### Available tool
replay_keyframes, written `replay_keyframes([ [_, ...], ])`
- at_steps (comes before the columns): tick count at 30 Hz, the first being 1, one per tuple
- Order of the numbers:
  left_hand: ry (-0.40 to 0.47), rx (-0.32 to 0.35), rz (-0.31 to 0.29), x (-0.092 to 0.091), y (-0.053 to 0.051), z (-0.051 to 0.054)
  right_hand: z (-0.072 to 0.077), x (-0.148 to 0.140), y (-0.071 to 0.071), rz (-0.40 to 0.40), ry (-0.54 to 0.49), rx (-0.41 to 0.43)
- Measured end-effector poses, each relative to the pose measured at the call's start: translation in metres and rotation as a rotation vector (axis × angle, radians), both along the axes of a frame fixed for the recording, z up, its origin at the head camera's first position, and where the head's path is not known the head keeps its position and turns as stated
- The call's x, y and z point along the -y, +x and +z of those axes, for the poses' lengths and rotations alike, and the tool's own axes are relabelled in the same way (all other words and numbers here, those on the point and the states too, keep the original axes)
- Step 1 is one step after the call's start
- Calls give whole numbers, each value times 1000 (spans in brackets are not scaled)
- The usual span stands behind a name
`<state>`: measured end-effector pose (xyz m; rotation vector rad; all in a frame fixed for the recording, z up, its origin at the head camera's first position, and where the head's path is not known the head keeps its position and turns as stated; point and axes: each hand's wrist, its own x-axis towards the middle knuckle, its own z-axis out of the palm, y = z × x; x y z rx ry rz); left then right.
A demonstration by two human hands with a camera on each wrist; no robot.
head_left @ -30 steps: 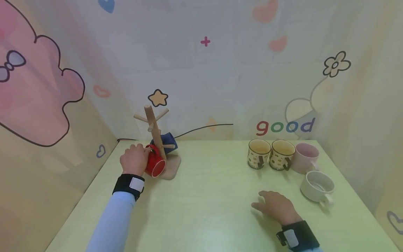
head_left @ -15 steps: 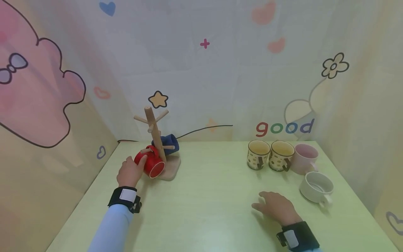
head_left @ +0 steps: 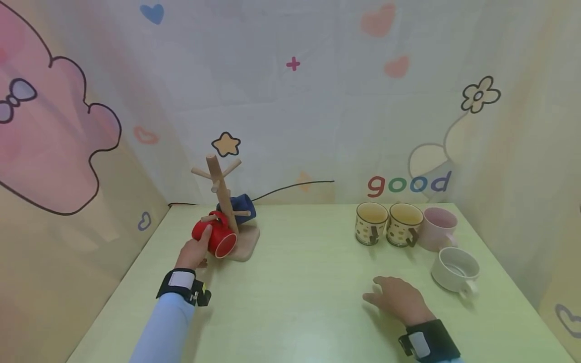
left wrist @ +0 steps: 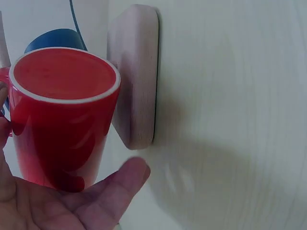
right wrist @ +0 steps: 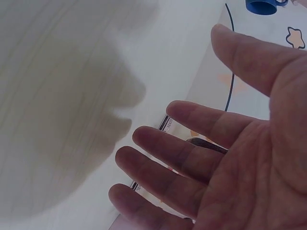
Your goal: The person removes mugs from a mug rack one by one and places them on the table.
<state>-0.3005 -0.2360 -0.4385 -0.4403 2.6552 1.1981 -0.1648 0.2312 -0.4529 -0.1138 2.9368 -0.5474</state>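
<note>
A red mug (head_left: 219,243) hangs tilted by its handle on a lower peg of the wooden mug tree (head_left: 222,189). My left hand (head_left: 192,252) is at the mug's closed end, with a digit touching its side. In the left wrist view the palm (left wrist: 43,211) lies against the mug's lower part, and one digit stretches out straight, away from it. Behind the post a blue mug (head_left: 243,207) hangs on another peg. My right hand (head_left: 399,300) hovers over the table, fingers loosely spread, holding nothing; the right wrist view shows its bare palm (right wrist: 240,177).
At the right stand two spotted cream mugs (head_left: 368,232) (head_left: 401,234), a pink mug (head_left: 431,237) and a white cup (head_left: 449,275) with its handle toward me. The tree's wooden base (head_left: 247,244) rests on the pale table (head_left: 295,282). A printed curtain (head_left: 281,116) closes off the back.
My left hand has moved from the red mug's handle and peg down to its closed end, and its lower digits have moved off the mug. The right hand has stayed still.
</note>
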Motion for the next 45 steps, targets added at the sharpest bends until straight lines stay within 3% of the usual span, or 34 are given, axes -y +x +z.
replay_keyframes([
  [8, 281, 11, 2, 2, -3, -4, 0, 1, 1, -5, -6, -4],
  [16, 426, 5, 31, -3, -4, -2, 0, 0, 0, -2, 7, -7],
  [45, 570, -2, 141, 4, -1, -1, -2, -3, -3, -8, 30, -14],
])
